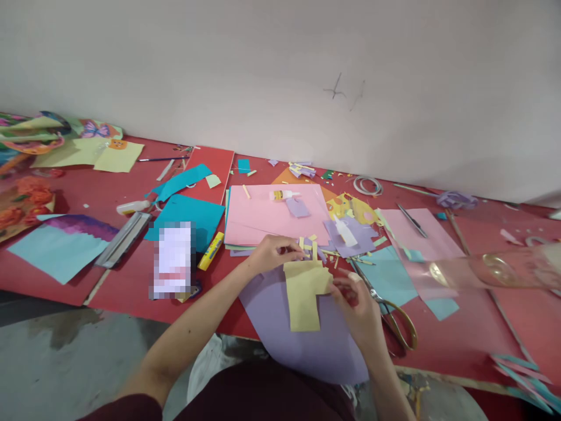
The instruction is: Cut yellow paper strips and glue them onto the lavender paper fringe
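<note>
My left hand [274, 252] is closed in a pinch at the top left corner of a pale yellow paper piece [304, 295]. My right hand [357, 307] curls its fingers on that same piece's right edge. The yellow piece lies over a large lilac sheet [302, 342] that hangs past the table's near edge. Small yellow strips [312, 245] lie just beyond my fingers. Scissors with gold handles [394, 318] rest immediately right of my right hand.
A pink sheet [267, 219] with a small glue bottle [283, 195] lies behind my hands. A second glue bottle [346, 232], blue sheets [186, 216], a yellow glue stick [211, 250], a metal ruler [123, 238] and paper scraps cover the red table [127, 286]. A wall runs behind.
</note>
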Available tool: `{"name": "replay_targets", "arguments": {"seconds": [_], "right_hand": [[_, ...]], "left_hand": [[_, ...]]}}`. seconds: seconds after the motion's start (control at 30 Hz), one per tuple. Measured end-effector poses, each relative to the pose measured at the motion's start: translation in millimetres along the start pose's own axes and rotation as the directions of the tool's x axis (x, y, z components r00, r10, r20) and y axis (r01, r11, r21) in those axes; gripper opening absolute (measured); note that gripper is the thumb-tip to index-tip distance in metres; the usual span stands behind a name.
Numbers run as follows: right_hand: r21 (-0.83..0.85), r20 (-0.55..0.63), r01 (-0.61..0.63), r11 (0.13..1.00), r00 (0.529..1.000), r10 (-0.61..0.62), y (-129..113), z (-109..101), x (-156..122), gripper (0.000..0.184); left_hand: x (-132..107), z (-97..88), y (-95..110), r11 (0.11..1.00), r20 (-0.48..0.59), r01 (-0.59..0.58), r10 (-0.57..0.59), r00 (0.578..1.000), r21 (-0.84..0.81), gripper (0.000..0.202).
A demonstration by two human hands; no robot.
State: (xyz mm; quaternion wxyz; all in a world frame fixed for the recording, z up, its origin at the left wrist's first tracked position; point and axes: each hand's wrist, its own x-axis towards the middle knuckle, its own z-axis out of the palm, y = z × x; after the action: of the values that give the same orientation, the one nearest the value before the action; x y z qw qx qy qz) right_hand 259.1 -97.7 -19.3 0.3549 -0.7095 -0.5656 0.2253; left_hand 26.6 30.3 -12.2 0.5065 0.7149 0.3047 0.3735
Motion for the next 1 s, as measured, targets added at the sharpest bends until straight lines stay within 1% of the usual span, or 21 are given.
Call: {"name": "replay_targets", "arguments": {"seconds": [0.03, 0.1, 0.17, 0.23, 0.3, 0.37, 0.43, 0.53, 0.67, 0.77, 0.83, 0.9, 0.93, 1.0], "right_hand": [[0.035, 0.014, -0.029, 0.999, 0.999, 0.029, 1, 2, 0, 0.045], [0.088, 0.018, -0.044, 0.995, 0.999, 0.042, 1, 5, 1, 0.044], [0.160, 0.012, -0.038, 0.986, 0.999, 0.037, -2, 4, 0, 0.040], [0.254, -0.003, -0.038, 0.967, 0.999, 0.040, -6, 1, -3, 0.036], [0.346, -0.056, -0.040, 0.937, 0.996, 0.063, -12, -2, -6, 0.033], [0.422, -0.150, -0.040, 0.906, 0.982, 0.113, -19, -3, -9, 0.030], [0.479, -0.224, -0.049, 0.877, 0.959, 0.176, -26, -1, -11, 0.027], [0.517, -0.262, -0.055, 0.854, 0.940, 0.219, -32, 6, -13, 0.027], [0.603, -0.241, -0.004, 0.798, 0.952, 0.187, -28, 15, -17, 0.029], [0.648, -0.226, 0.017, 0.761, 0.959, 0.171, -22, 21, -18, 0.029], [0.647, -0.215, 0.014, 0.763, 0.963, 0.164, -19, 23, -18, 0.030], [0.612, -0.197, 0.001, 0.791, 0.969, 0.151, -15, 24, -19, 0.031], [0.581, -0.189, -0.008, 0.814, 0.971, 0.145, -12, 24, -21, 0.031], [0.476, -0.175, -0.002, 0.880, 0.980, 0.097, -3, 22, -27, 0.034]], "left_hand": [[-1, 1.0, -2, 1.000, 0.007, -0.014, 0.014, 1.000, 0.007, 0.032], [-1, 2.5, -5, 0.999, 0.029, -0.048, 0.048, 0.998, 0.020, 0.035], [-2, 2.4, -4, 0.995, 0.042, -0.091, 0.089, 0.995, 0.036, 0.032], [-1, 0.7, -1, 0.983, 0.035, -0.162, 0.160, 0.987, 0.083, 0.026], [-1, -1.0, 1, 0.951, 0.039, -0.275, 0.272, 0.962, 0.144, 0.027], [-2, -1.4, 2, 0.919, 0.061, -0.367, 0.362, 0.930, 0.145, 0.036], [-3, 0.1, 0, 0.911, 0.094, -0.391, 0.381, 0.920, 0.131, 0.042], [-4, 4.0, -3, 0.927, 0.160, -0.342, 0.319, 0.934, 0.151, 0.043], [-4, 7.3, -1, 0.949, 0.202, -0.278, 0.246, 0.948, 0.151, 0.048], [-4, 9.7, 4, 0.965, 0.195, -0.207, 0.174, 0.965, 0.163, 0.059], [-4, 12.4, 6, 0.975, 0.189, -0.165, 0.136, 0.973, 0.148, 0.063], [-4, 15.1, 8, 0.992, 0.195, -0.112, 0.099, 0.976, 0.056, 0.053], [-4, 15.9, 8, 0.998, 0.192, -0.065, 0.066, 0.979, -0.011, 0.045], [-4, 15.1, 8, 0.992, 0.170, 0.027, -0.005, 0.985, -0.127, 0.033]]}}
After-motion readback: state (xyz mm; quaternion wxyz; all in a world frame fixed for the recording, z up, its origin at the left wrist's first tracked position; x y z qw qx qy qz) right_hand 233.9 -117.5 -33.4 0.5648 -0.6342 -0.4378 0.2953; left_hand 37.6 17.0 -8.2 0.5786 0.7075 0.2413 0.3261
